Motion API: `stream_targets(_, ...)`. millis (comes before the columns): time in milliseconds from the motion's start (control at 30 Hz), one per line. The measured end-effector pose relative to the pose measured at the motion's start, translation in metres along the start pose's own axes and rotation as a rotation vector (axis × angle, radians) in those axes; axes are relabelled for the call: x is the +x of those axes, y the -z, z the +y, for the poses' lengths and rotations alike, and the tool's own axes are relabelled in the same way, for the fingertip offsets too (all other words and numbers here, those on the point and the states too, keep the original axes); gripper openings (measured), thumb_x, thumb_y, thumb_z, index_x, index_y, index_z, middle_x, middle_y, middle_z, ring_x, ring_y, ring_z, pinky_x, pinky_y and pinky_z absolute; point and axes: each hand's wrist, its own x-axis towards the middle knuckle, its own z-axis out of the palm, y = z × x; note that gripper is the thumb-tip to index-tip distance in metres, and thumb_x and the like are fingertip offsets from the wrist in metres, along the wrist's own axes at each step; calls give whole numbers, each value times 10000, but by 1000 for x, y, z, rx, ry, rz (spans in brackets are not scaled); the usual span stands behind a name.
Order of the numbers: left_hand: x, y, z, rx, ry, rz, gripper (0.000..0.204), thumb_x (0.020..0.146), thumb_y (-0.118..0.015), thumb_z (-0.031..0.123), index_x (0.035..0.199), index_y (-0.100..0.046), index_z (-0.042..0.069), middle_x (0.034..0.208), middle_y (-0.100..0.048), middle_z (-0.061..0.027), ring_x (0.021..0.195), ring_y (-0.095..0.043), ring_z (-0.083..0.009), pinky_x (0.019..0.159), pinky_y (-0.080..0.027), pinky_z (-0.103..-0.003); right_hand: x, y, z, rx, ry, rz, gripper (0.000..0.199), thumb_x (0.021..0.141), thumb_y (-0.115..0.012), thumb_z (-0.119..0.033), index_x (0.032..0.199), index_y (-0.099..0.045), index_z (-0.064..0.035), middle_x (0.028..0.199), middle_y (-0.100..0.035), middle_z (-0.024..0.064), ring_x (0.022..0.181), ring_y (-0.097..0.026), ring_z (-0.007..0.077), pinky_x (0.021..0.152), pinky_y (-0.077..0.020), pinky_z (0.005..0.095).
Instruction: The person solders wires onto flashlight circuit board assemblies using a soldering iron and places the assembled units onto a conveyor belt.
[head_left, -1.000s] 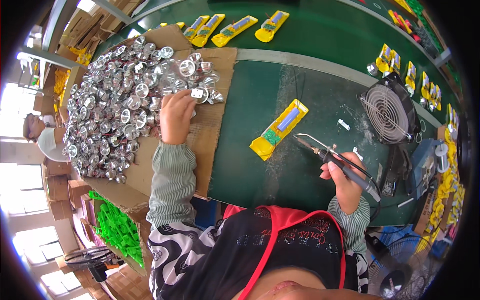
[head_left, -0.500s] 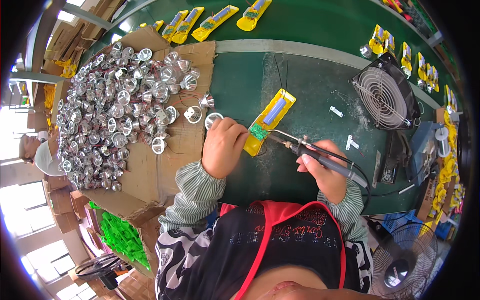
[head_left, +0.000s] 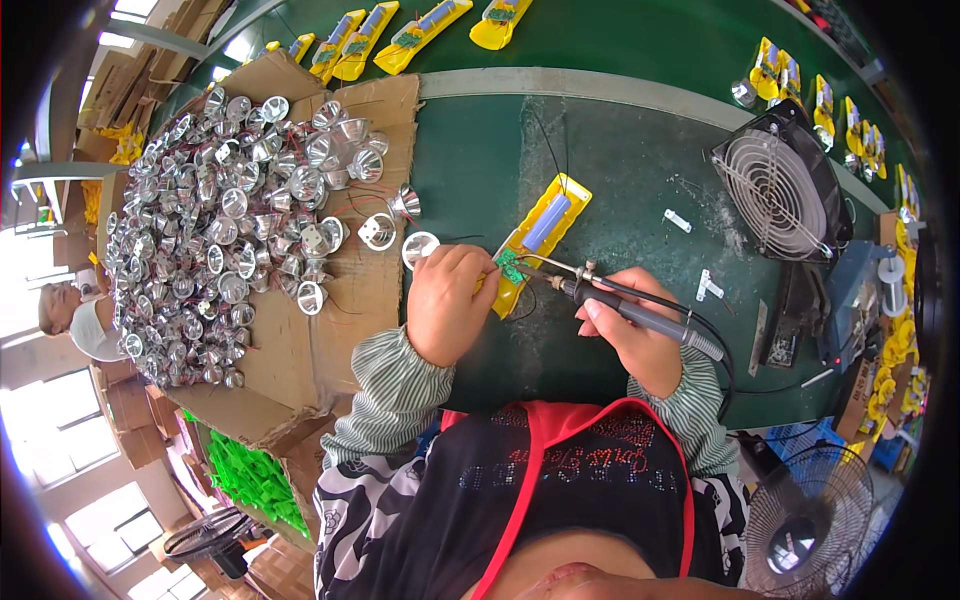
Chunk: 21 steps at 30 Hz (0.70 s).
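My right hand point(head_left: 640, 335) grips a grey soldering iron point(head_left: 640, 318) with a thin bent metal tube along its front. The iron's tip meets the green circuit board point(head_left: 510, 266) in a yellow plastic housing point(head_left: 566, 192). A blue-purple cylindrical cell point(head_left: 546, 222) lies in that housing, and dark wires rise from its far end. My left hand point(head_left: 450, 305) is closed in a pinch at the board's left edge; what sits between its fingertips is hidden. Right by its knuckles lies a silver lamp reflector point(head_left: 420, 250), partly covered by the hand.
Many reflectors with wires heap on cardboard point(head_left: 365, 290) at left. A square metal-grilled fan point(head_left: 775, 190) stands at right, near small white plastic pieces point(head_left: 677, 220) and a solder spool point(head_left: 890, 272). More yellow housings point(head_left: 425, 35) line the far side. Green parts point(head_left: 255, 480) fill a box at lower left.
The iron and my right hand have shifted slightly left, with the tip now lower onto the circuit board. My left hand keeps its pinch beside the board. The whole view has shifted slightly.
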Motion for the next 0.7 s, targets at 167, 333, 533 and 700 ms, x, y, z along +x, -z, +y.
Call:
stream_targets(167,1,1,4,4,11,-15,85,765,-647,77,808,-593,28,882,-630,-95,835,-578,-285,748,-436,-381,1,0,3,-31,0,4,148,808,-617,0,927,-548,54,771,-659,106,649,-651,132,586,-532,244)
stream_targets(333,1,1,3,16,19,-11,85,760,-646,74,806,-592,29,880,-629,-90,830,-576,-283,744,-436,-380,3,0,4,-101,63,-22,144,801,-624,-10,908,-553,56,760,-660,97,649,-655,125,589,-531,240)
stream_targets(533,2,1,3,-3,14,-15,84,760,-645,74,800,-589,26,871,-626,-90,824,-576,-285,741,-436,-379,-1,2,-2,-65,66,11,152,810,-619,-18,921,-548,57,764,-660,107,649,-655,136,591,-534,246)
stream_targets(700,2,1,3,2,13,-18,86,758,-648,75,792,-588,25,864,-624,-90,815,-575,-287,731,-438,-383,-5,8,-6,-52,46,9,158,823,-611,-22,940,-538,57,779,-662,120,650,-654,145,591,-540,257)
